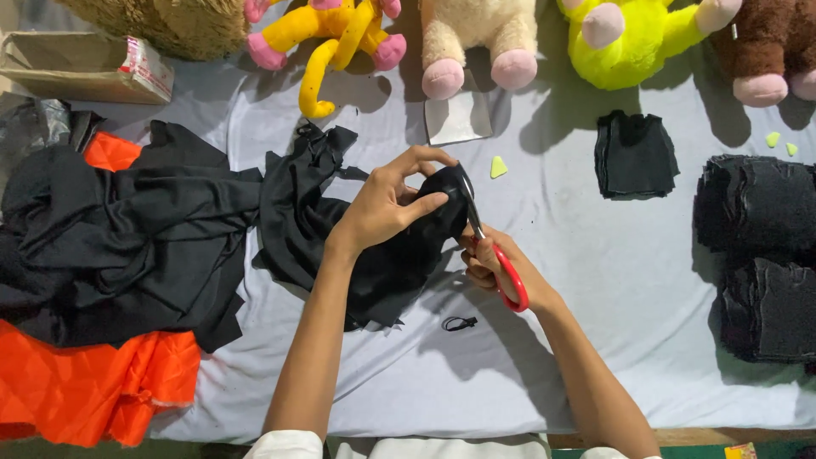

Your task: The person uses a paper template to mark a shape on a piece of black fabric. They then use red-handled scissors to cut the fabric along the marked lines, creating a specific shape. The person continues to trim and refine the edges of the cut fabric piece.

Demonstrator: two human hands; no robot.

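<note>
left fingers [421, 204] pinch black cloth [399, 255]; right hand [493, 263] grips red scissors [510, 276], blades seemingly cutting.

On the far side of the table [595, 272] I see a row of plush toys [480, 38]. At the right lie stacks of cut black pieces [636, 155]. At the left I see orange cloth [85, 387] and a cardboard box [81, 66].

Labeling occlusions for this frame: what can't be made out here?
Head view:
- Blades of the red-handled scissors: tips buried in the black fabric piece.
- Right hand: fingers partly hidden by the handles.
- Row of plush toys: upper bodies cut off by the top edge.
- Small black scrap: too small to identify.
</note>
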